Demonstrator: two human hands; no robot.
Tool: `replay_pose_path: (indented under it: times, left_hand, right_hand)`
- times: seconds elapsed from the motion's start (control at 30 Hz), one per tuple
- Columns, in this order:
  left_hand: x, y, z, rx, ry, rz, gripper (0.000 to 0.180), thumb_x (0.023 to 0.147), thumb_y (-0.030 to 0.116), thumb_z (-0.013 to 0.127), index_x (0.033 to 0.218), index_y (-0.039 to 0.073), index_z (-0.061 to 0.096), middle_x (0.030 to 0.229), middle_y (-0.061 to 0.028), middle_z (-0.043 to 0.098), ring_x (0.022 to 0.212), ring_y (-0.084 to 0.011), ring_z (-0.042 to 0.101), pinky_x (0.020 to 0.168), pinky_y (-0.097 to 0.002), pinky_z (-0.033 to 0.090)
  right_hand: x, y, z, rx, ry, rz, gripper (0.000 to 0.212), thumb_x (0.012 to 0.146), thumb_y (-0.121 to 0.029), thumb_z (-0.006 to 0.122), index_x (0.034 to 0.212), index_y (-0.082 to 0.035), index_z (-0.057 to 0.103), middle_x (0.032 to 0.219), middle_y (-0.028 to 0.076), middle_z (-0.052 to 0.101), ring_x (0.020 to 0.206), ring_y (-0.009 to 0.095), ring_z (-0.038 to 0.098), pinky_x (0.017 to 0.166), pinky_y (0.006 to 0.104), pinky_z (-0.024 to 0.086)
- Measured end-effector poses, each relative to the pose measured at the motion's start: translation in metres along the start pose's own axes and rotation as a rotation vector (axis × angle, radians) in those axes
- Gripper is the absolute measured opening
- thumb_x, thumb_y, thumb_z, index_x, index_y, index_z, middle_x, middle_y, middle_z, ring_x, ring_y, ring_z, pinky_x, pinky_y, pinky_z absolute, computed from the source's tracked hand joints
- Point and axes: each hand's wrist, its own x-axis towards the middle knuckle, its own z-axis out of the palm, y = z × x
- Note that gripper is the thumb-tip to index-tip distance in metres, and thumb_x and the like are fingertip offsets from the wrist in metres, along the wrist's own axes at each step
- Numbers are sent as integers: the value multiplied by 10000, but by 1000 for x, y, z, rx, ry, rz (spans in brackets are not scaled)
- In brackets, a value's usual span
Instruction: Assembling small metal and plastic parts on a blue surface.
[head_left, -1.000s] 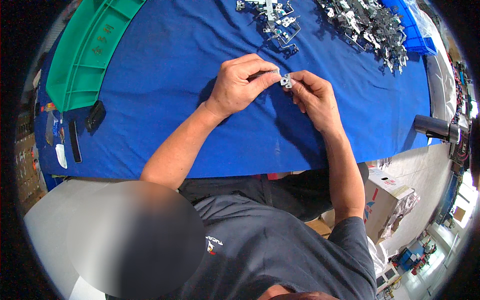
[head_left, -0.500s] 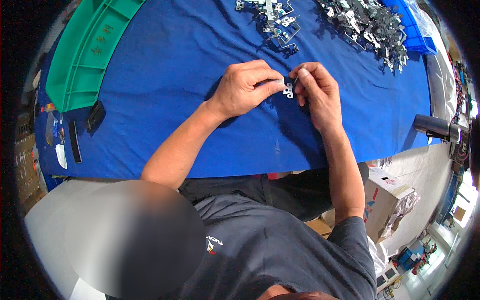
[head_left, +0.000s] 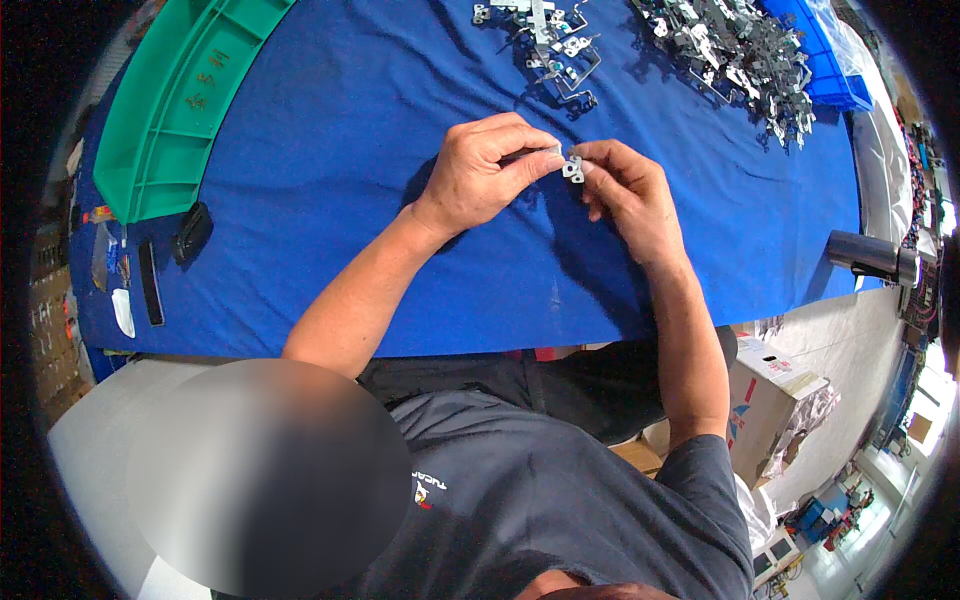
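Looking down through the head camera, I see both hands meeting above the blue cloth-covered table (head_left: 330,200), just past its middle. My left hand (head_left: 480,170) has its fingers curled in, thumb and forefinger pinched shut on one side of a small silver metal bracket (head_left: 573,168). My right hand (head_left: 630,195) closes thumb and forefinger on the bracket's other side, the remaining fingers loosely bent beneath. The bracket sits between the two sets of fingertips, lifted off the cloth (how far I cannot tell).

Beyond the hands, near the far edge, lies a small cluster of metal parts (head_left: 545,40), and to its right a larger heap of silver brackets (head_left: 735,50) spills beside a blue bin (head_left: 815,60). A green plastic tray (head_left: 170,100) rests at the far left. Along the left edge lie a black rectangular object (head_left: 190,232) and a few slim tools (head_left: 148,295).
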Motion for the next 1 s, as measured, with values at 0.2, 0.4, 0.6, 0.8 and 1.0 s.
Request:
replay_pose_path:
  times: [0.2, 0.4, 0.6, 0.8, 1.0]
  left_hand:
    - [-2, -1, 2, 19, -51, 25, 136, 843, 94, 753, 937, -2, 729, 816, -94, 686, 717, -177, 650, 638, -289, 501]
    - [-1, 5, 2, 9, -67, 30, 133, 835, 89, 761, 927, -1, 727, 817, -95, 688, 726, -157, 651, 643, -288, 503]
    - [-1, -1, 0, -22, 110, 3, 133, 834, 81, 758, 924, -11, 722, 845, -102, 708, 763, -169, 668, 681, -286, 513]
    - [-1, 0, 0, -36, 17, -57, 138, 836, 84, 757, 932, -10, 726, 842, -106, 700, 739, -169, 656, 668, -283, 507]
    - [-1, 2, 1, 9, -48, -21, 134, 844, 99, 752, 932, 0, 730, 831, -88, 689, 714, -160, 639, 634, -275, 495]
  right_hand:
    - [2, -3, -1, 28, -38, 1, 227, 1011, -189, 563, 1078, 4, 662, 759, 10, 599, 639, 73, 541, 568, 235, 462]
    - [3, 0, 3, 208, 171, -24, 213, 1007, -218, 576, 996, -18, 649, 757, 12, 612, 599, 56, 508, 500, 210, 407]
    - [1, -7, -2, -30, -20, 92, 179, 1001, -193, 577, 1019, -30, 650, 807, 8, 658, 612, 53, 518, 489, 205, 398]
    - [-1, -4, -1, -68, -21, 27, 178, 1002, -176, 572, 1035, -17, 645, 802, 5, 639, 642, 58, 531, 520, 221, 428]
    - [-1, -6, 0, 102, 6, 28, 208, 1006, -185, 567, 1082, -9, 648, 783, 7, 607, 658, 64, 541, 568, 227, 462]
